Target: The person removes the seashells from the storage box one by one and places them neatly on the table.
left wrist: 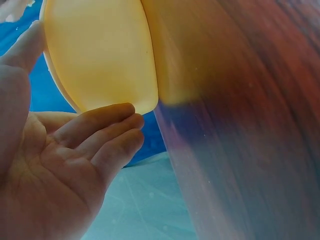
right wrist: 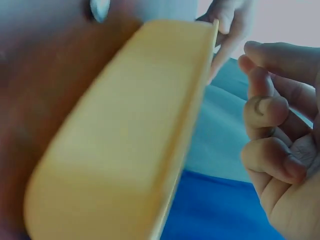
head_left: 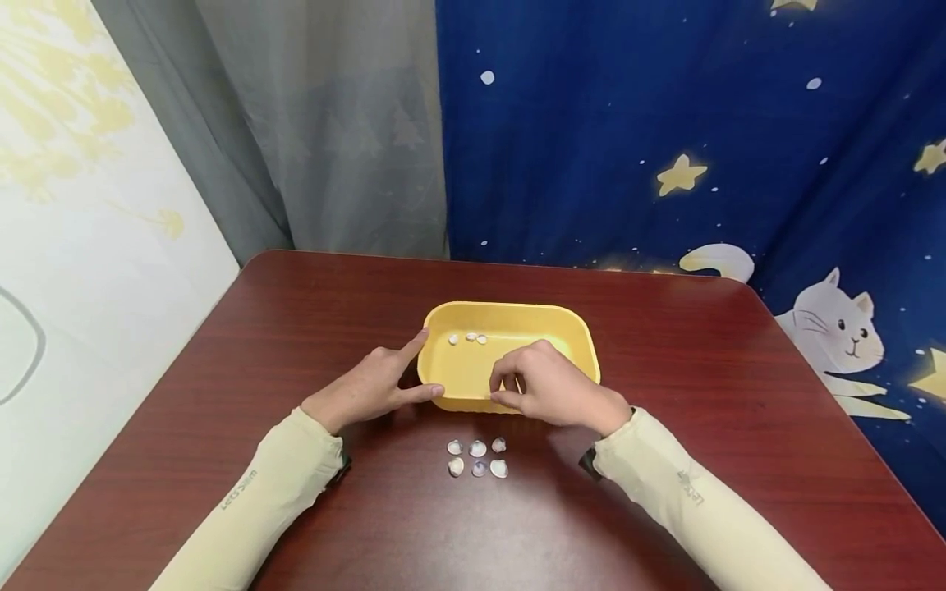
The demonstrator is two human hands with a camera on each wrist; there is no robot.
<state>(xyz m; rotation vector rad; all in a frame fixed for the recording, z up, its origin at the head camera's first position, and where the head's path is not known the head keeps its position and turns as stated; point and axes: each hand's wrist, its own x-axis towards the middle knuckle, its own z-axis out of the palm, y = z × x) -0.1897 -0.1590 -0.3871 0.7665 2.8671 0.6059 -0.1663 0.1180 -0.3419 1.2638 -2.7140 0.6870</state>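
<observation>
A yellow plastic basin [head_left: 510,309] stands on the table, with 3 small white shells [head_left: 470,337] showing on its floor near the far left. My left hand [head_left: 377,384] touches the basin's left end, its index finger along the rim and its thumb at the near left corner. Its other fingers lie fairly straight beside the outer wall in the left wrist view. Above the basin's near rim is my right hand [head_left: 550,384], with fingers curled and thumb and index fingertips close together. Whether something small is between them is not visible.
Several small shells [head_left: 478,448] lie in two rows on the dark red wooden table [head_left: 332,304], in front of the basin. Behind the table hang a grey curtain [head_left: 355,123] and a blue curtain [head_left: 562,148] with stars. A pale patterned wall or cloth [head_left: 89,246] is at the left.
</observation>
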